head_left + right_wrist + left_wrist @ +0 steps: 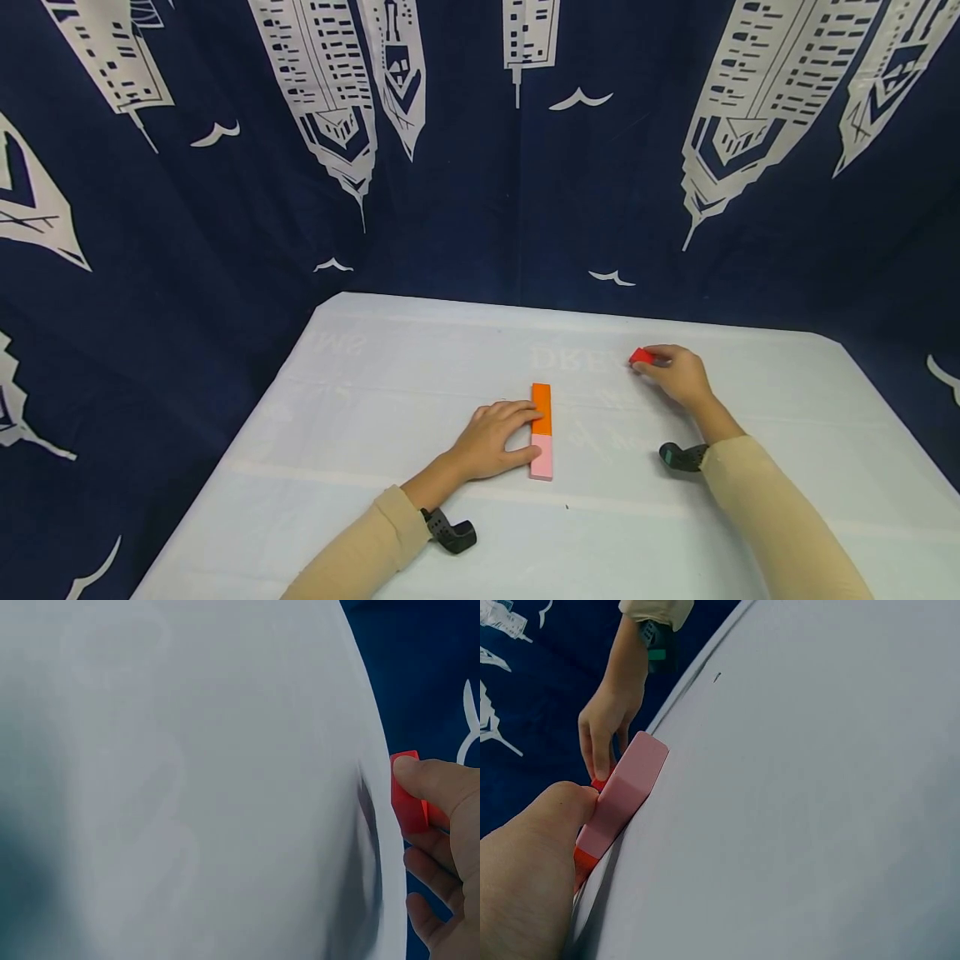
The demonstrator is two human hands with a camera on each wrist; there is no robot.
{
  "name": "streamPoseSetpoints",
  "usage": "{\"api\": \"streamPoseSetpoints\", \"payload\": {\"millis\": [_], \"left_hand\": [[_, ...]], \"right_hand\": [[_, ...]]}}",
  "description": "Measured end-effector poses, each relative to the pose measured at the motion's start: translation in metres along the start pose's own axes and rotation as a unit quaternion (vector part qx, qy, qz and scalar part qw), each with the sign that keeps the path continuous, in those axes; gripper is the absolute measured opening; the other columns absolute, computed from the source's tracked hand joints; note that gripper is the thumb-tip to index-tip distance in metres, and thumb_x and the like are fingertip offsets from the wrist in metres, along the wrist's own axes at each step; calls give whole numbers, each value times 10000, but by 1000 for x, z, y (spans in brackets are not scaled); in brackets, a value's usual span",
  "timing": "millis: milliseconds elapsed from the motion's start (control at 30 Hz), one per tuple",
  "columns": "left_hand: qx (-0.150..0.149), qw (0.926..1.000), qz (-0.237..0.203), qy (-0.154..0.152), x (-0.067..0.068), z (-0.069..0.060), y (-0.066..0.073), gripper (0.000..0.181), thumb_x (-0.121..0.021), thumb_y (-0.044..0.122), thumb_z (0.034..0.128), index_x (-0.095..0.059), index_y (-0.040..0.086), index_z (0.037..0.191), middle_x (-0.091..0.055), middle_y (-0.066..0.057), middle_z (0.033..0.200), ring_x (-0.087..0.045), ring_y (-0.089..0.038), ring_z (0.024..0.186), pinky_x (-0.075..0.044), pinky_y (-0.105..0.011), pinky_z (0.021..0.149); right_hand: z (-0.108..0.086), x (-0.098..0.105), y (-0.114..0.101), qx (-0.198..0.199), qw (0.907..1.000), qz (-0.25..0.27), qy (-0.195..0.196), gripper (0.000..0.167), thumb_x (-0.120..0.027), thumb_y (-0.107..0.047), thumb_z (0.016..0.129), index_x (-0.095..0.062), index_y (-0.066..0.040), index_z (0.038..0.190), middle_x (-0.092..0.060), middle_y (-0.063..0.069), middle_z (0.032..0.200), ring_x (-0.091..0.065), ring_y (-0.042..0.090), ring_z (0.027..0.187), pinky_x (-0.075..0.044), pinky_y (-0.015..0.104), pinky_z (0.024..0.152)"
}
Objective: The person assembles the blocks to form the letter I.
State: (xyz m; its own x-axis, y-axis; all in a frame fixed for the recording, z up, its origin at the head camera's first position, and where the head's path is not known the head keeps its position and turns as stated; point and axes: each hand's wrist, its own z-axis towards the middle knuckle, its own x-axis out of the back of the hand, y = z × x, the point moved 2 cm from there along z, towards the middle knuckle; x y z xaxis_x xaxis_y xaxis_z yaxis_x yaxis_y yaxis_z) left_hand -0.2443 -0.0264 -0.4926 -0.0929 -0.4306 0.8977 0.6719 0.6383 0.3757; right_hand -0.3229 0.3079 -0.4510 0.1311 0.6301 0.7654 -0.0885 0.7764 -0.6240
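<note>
An orange block (542,397) and a pink block (542,467) lie end to end on the white table, in one straight line pointing away from me. My left hand (489,440) reaches them from the left with spread fingers; its fingertips touch the orange block and the thumb touches the side of the pink one. To the right and farther back, my right hand (681,379) pinches a small red block (641,357) between thumb and fingers. The right wrist view shows the thumb on one face of that red block (406,796).
The white table (360,333) has cut corners at its far end. Behind it hangs a dark blue cloth (465,225) printed with white buildings and birds. A small dark speck (567,507) lies near the pink block. Each wrist wears a black device.
</note>
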Motion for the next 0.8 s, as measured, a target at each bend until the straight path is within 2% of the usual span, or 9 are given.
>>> {"api": "streamPoseSetpoints", "payload": {"millis": [167,467,800], "left_hand": [[-29,10000,23,39,1,-1,1,556,-534,514,949,-505,220,1419,-434,23,1485,-395,-184,1344,-325,-452,1039],[67,9999,-24,-99,3,-1,2,557,-549,495,947,-496,218,1427,-413,34,1500,-377,-181,1355,-314,-432,1039],[84,9999,-40,-109,3,-1,1,558,-545,502,948,-496,223,1428,-412,35,1502,-374,-175,1357,-311,-433,1042]], "right_hand": [[1,-3,-7,35,10000,75,-54,464,-706,-201,888,-604,121,1207,-586,329,1180,-543,441,1084,-425,548,909],[5,-11,-17,103,9996,177,-192,475,-729,-204,878,-608,100,1223,-591,310,1207,-530,436,1118,-401,556,955],[9,-21,-32,380,9983,278,-338,466,-737,-199,869,-621,100,1208,-591,298,1227,-527,437,1144,-387,554,979]]}}
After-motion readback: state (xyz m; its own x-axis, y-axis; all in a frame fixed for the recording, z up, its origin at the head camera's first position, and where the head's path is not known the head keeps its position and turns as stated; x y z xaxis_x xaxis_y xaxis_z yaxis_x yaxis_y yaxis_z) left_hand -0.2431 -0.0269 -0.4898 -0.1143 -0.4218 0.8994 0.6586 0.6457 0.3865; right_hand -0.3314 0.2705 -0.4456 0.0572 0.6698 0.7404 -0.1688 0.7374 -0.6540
